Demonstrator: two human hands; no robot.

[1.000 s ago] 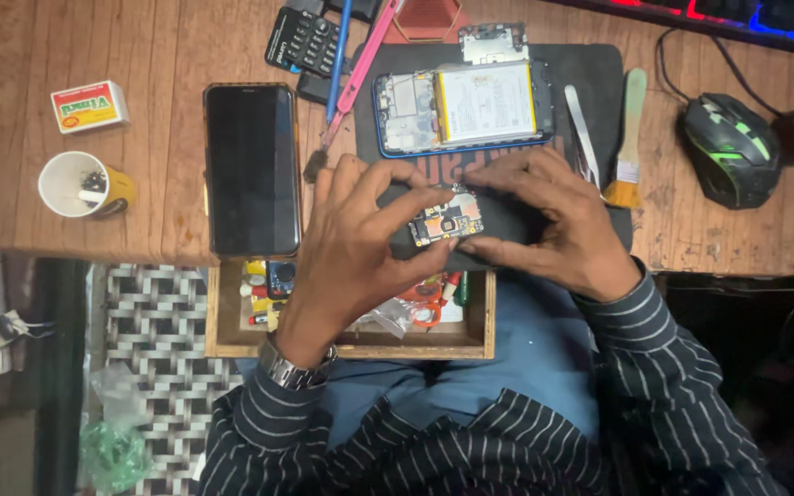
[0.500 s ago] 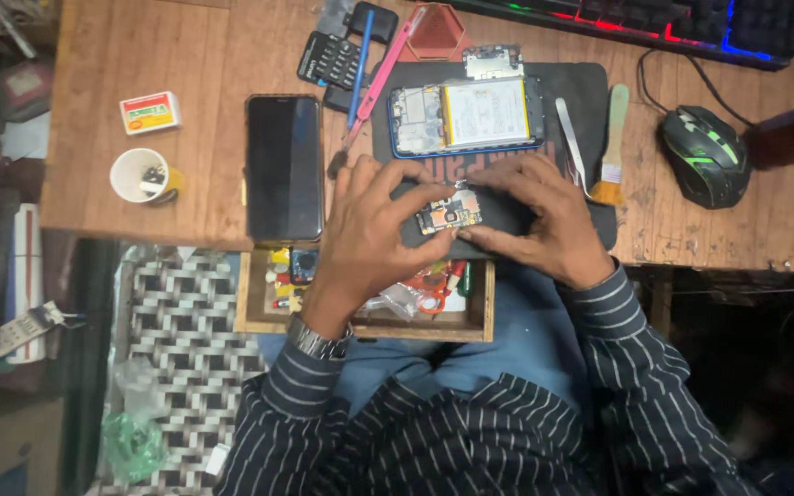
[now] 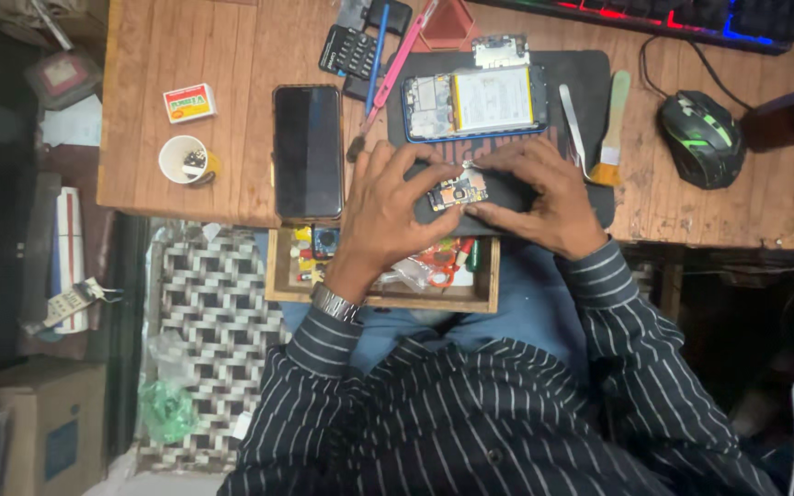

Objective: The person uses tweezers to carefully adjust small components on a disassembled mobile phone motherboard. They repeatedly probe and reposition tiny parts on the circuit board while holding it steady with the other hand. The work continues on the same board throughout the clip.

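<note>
Left hand (image 3: 388, 207) curled over near edge of dark work mat (image 3: 590, 73), fingertips pinched on left side of small circuit board (image 3: 458, 192). Right hand (image 3: 544, 197) opposite, fingers bent inward, tips pressing board's top and right edge; whether a tool sits between those fingers cannot be told. Board flat on mat between both hands, close to tabletop (image 3: 204, 46) front edge.

Just beyond hands, on same mat: opened phone (image 3: 475, 101), back removed, pale battery showing. Right of it, metal tweezers (image 3: 572, 124) and flat brush (image 3: 610, 133) with pale handle, side by side. Black mouse (image 3: 702, 138) with green accents further right, off mat.

Left of left hand: dark phone screen (image 3: 308, 152) face up on wood. Further left, small white cup (image 3: 186, 161) and small yellow-red box (image 3: 187, 103), well apart from hands. Blue pen (image 3: 377, 50) and pink tool (image 3: 403, 55) lying angled near mat's far-left corner.

Below tabletop edge, under wrists: open wooden drawer (image 3: 480, 276), filled with mixed small parts. Wristwatch (image 3: 335, 302) on left wrist.
</note>
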